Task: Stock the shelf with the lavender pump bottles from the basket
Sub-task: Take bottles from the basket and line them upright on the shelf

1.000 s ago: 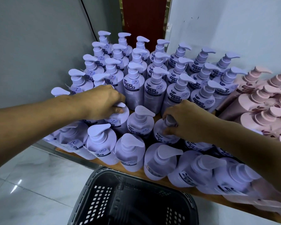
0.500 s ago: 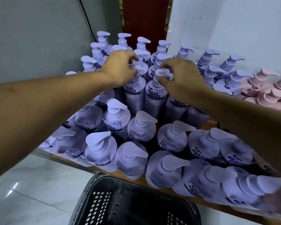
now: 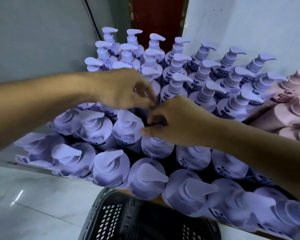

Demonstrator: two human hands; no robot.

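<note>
Fingers (image 3: 146, 99) of both hands curled (tips nearly touching) above lavender pump bottles (image 3: 126, 130)

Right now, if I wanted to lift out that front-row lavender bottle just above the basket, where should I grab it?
Judging by the crowding, take the front-row lavender bottle by its pump neck, from above. Neighbours press against its body, leaving only the flat pump head and collar free. Its front faces the basket, so tipping it forward may also work.

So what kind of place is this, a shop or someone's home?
Most likely a shop or its stockroom. Dozens of identical lavender pump bottles stand packed in rows on a wooden shelf, a batch of pink pump bottles sits beside them, and a black plastic basket waits below.
</note>
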